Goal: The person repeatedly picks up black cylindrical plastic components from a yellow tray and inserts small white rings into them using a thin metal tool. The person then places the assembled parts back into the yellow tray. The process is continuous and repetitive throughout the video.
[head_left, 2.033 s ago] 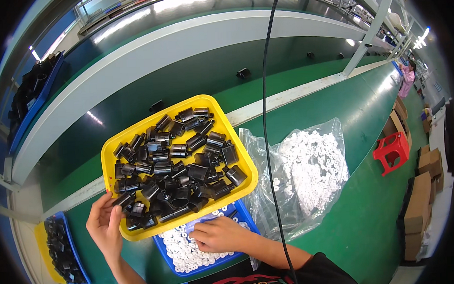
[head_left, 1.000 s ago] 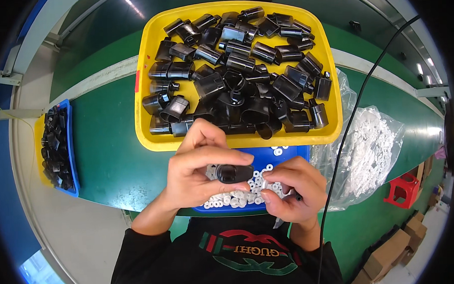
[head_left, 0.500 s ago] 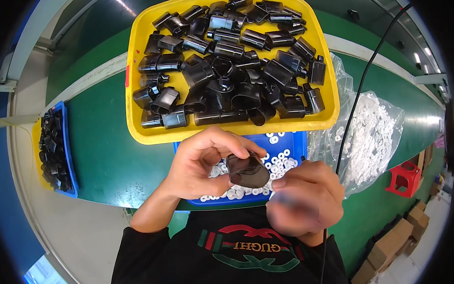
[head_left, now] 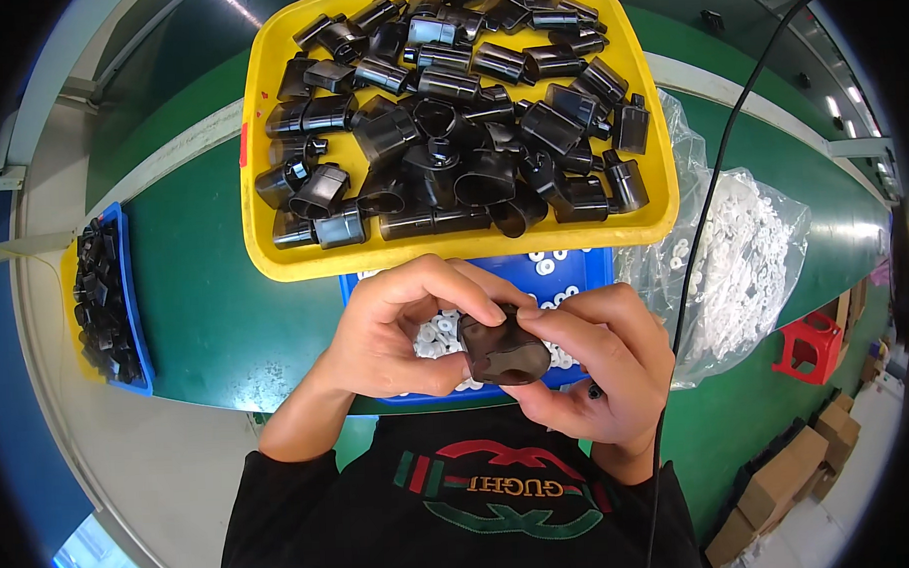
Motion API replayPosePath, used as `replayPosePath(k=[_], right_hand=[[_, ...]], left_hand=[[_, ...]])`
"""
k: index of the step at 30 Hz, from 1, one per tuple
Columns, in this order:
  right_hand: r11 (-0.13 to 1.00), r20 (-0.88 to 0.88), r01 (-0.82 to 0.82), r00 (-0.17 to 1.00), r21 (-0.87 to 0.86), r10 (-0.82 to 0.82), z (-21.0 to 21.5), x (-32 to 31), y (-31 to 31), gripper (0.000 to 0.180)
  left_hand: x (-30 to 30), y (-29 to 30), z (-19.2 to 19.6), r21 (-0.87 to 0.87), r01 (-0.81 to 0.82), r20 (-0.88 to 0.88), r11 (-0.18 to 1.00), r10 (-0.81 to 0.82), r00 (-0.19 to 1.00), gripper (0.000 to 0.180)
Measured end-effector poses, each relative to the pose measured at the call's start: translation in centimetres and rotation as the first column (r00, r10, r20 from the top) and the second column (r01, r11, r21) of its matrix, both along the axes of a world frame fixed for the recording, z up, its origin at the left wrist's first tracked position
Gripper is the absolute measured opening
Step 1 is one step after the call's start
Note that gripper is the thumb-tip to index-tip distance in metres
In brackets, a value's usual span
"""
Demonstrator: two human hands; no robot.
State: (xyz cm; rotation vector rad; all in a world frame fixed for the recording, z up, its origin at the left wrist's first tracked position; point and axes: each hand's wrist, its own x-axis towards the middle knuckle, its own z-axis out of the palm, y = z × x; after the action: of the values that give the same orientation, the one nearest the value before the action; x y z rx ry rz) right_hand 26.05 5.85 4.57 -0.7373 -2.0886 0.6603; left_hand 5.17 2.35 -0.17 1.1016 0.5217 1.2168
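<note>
Green bench (head_left: 215,312), 1 blue tray (head_left: 598,269), 1 yellow tray (head_left: 423,253) overlapping it, 1 clear bag (head_left: 648,289) of white rings (head_left: 746,259)

Smoky brown-black is shown by the held casing (head_left: 504,354), while glossy black is repeated across the casings (head_left: 486,183) framed by a yellow tray (head_left: 453,248) marked with red at its left edge. The blue tray (head_left: 586,271) is dotted with white rings (head_left: 438,335); the tabletop (head_left: 225,292) is coloured green. The black shirt (head_left: 323,529) is patterned with red and green curves, red-and-green stripes and gold lettering.

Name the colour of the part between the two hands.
The part is glossy brownish black, best seen in the head view.
</note>
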Motion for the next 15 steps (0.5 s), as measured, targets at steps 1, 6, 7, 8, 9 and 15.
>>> replayPosePath(k=[1,6,7,8,9,15], right_hand=[[1.000,-0.003,-0.002,1.000,-0.002,0.002,0.0,0.0,0.0,0.047],[1.000,-0.127,-0.007,0.992,0.008,0.008,1.7,1.2,-0.7,0.045],[1.000,-0.100,0.017,0.995,0.012,-0.016,1.7,1.0,-0.5,0.044],[0.999,-0.048,0.037,0.998,-0.014,-0.037,1.1,0.8,-0.2,0.044],[0.998,0.008,0.057,0.998,-0.032,-0.057,0.4,0.7,0.1,0.043],[0.999,-0.014,0.043,0.999,-0.008,-0.043,-1.1,0.4,0.1,0.040]], left_hand=[[0.0,0.1,0.3,0.009,-0.010,-0.034,1.000,0.011,0.999,0.042],[-1.5,0.5,0.7,0.130,-0.291,-0.039,0.948,0.299,0.954,0.027],[-1.8,0.5,0.5,0.135,-0.375,-0.034,0.917,0.383,0.923,0.023],[-1.8,0.5,1.0,0.093,-0.393,0.010,0.915,0.394,0.919,0.018],[-2.2,0.6,0.7,0.119,-0.395,0.017,0.911,0.396,0.918,0.011],[-2.1,0.5,0.6,0.179,-0.373,-0.010,0.910,0.381,0.925,0.013]])
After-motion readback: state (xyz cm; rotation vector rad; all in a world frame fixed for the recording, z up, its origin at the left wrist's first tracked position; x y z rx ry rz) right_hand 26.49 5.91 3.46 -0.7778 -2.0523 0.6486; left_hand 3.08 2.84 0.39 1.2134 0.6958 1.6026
